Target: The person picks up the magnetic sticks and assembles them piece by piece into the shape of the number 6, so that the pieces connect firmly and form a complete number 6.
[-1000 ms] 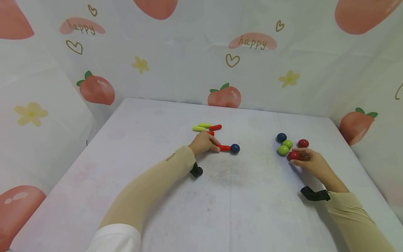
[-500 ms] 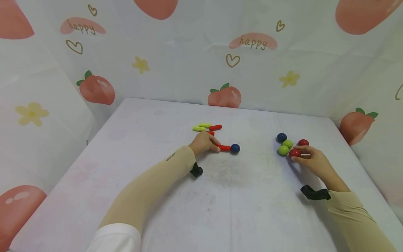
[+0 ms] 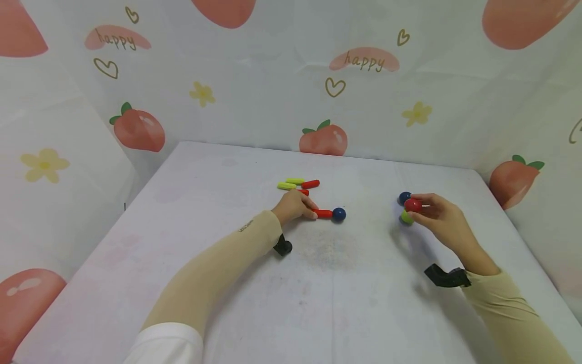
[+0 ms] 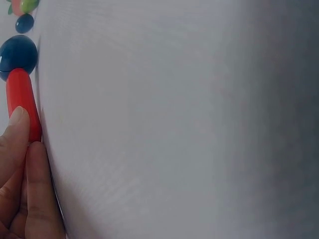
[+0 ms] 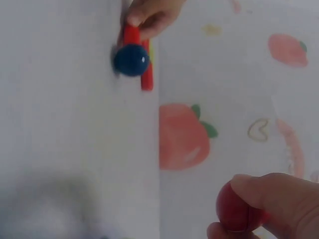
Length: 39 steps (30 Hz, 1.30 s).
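My left hand [image 3: 293, 206] pinches a red stick [image 3: 324, 214] low over the table, thumb on top in the left wrist view. A dark blue ball [image 3: 338, 214] sits on the stick's far end. My right hand [image 3: 443, 222] holds a glossy red ball [image 3: 413, 205] between thumb and fingers, raised off the table. Beneath it a green ball [image 3: 406, 218] shows in part, and another dark blue ball [image 3: 403, 197] lies just behind. The second green ball and the other red ball are hidden by the right hand and what it holds.
Behind the left hand lie two yellow-green sticks [image 3: 286, 186] and two more red sticks [image 3: 311, 184]. A white cloth covers the table [image 3: 373, 303]. At its back hangs a printed curtain [image 3: 254, 101]. Black straps with camera mounts [image 3: 447, 277] sit at the wrists.
My right hand has lifted the red ball off the table and carried it slightly left and away, over the green balls. The left hand stays in place with the red stick.
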{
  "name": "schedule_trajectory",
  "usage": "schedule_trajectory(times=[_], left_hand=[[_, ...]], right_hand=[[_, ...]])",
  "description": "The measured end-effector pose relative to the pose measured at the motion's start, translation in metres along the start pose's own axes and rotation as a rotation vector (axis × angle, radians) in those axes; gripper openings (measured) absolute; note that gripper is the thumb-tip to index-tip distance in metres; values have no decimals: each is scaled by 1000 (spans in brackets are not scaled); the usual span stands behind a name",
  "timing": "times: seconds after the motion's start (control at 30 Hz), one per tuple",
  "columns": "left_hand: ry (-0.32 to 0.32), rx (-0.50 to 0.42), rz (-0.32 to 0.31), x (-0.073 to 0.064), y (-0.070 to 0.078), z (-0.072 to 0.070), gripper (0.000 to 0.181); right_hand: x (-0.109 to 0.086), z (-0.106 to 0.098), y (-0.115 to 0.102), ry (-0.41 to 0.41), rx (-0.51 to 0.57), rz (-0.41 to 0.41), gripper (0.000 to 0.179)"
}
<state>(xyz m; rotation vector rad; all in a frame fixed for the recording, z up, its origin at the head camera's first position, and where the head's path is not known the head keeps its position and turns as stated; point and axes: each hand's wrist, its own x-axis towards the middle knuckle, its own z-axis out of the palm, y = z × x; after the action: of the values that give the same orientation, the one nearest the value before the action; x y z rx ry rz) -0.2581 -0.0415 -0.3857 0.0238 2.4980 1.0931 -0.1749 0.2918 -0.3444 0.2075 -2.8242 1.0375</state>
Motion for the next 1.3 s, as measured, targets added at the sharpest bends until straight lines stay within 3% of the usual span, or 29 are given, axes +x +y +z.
schedule_trajectory(times=[0.3, 0.63, 1.3], left_hand=[[-2, 8, -5, 1, 0, 1, 20], [-7, -5, 18, 3, -2, 1, 21], [-16, 18, 41, 7, -4, 1, 20]], right_hand=[[0, 15, -32, -15, 99, -62, 46], [0, 39, -56, -78, 114, -99, 47], [1, 110, -76, -296, 304, -171, 37]])
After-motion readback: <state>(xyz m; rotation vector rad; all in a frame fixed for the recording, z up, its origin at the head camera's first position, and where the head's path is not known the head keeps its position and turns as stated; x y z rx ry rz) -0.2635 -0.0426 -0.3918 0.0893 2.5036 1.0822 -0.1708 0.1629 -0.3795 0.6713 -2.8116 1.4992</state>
